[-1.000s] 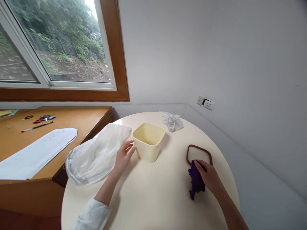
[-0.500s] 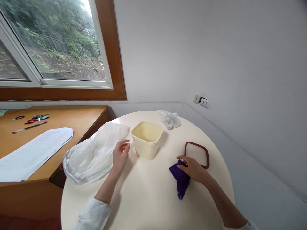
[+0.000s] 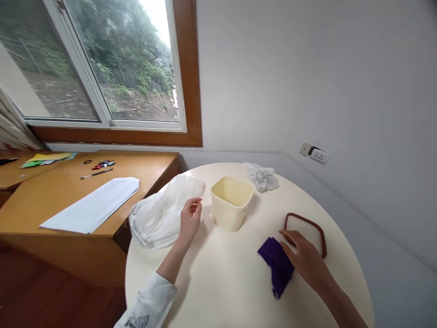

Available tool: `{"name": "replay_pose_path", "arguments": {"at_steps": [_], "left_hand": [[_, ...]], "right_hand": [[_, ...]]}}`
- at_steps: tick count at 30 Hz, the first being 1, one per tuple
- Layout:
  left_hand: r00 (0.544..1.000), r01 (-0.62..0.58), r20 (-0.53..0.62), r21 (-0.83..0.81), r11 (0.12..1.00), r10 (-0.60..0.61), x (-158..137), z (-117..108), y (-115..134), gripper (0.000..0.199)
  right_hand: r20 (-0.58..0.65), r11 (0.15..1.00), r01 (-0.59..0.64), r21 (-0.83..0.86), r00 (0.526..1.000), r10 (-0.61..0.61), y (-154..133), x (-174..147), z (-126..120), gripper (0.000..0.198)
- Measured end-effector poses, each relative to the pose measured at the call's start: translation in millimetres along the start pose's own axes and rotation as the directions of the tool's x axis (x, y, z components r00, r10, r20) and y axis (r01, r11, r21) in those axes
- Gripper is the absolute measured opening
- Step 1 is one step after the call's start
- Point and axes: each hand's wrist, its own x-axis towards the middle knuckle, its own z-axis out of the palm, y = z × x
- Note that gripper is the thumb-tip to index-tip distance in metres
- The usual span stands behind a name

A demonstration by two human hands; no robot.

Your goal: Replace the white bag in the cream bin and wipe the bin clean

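My left hand (image 3: 190, 219) hovers between a crumpled clear plastic bag (image 3: 160, 218) and a cream plastic bin (image 3: 229, 216). Its fingers are loosely curled, with a gap to the thumb and nothing visible in them. On the right, my right hand (image 3: 303, 255) reaches over the near left corner of a brown rounded-square frame (image 3: 322, 239), thumb and fingers apart. Whether the fingertips touch the frame, I cannot tell. Just left of that hand, a folded purple cloth (image 3: 277, 266) lies flat. The bin is upright, its visible inside bare.
A knotted white plastic bag (image 3: 262, 177) lies at the back of the round white table (image 3: 225, 282). To the left, a wooden desk (image 3: 150, 164) holds paper sheets (image 3: 95, 205), a pen (image 3: 96, 173) and scissors (image 3: 102, 165). A wall socket (image 3: 319, 156) is behind.
The view has turned left, so everything sits further right in it. My right hand has shifted off the purple cloth toward the brown frame. My left hand's fingers are a little more curled.
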Motion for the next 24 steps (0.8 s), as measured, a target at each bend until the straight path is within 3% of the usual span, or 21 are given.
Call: {"name": "replay_pose_path", "arguments": {"at_steps": [3, 7, 12, 15, 18, 21, 24], "left_hand": [[0.999, -0.031, 0.045, 0.11, 0.993, 0.026, 10, -26, 3, 0.023], [0.994, -0.029, 0.112, 0.323, 0.946, -0.008, 36, -84, 0, 0.025], [0.972, 0.007, 0.176, 0.634, 0.773, -0.154, 60, -144, -19, 0.032], [0.928, -0.007, 0.255, 0.741, 0.671, -0.272, 53, -155, -31, 0.032], [0.857, -0.043, 0.35, 0.781, 0.623, -0.379, 33, -153, -35, 0.034], [0.774, -0.078, 0.453, 0.761, 0.644, -0.442, 11, -147, -24, 0.042], [0.672, -0.099, 0.587, 0.675, 0.731, -0.451, -4, -147, -2, 0.047]], "right_hand": [[0.03, 0.998, 0.052, 0.047, 0.998, -0.053, -7, -2, -4, 0.032], [0.109, 0.974, 0.205, 0.093, 0.971, -0.215, -36, -4, -2, 0.027], [0.248, 0.878, 0.441, 0.188, 0.843, -0.477, -97, -3, 24, 0.028], [0.298, 0.839, 0.505, 0.204, 0.784, -0.545, -132, 3, 49, 0.043], [0.356, 0.837, 0.537, 0.104, 0.766, -0.535, -159, 14, 79, 0.06], [0.397, 0.827, 0.561, -0.014, 0.763, -0.511, -176, 29, 106, 0.065], [0.438, 0.824, 0.559, -0.092, 0.766, -0.471, -184, 40, 124, 0.066]]}}
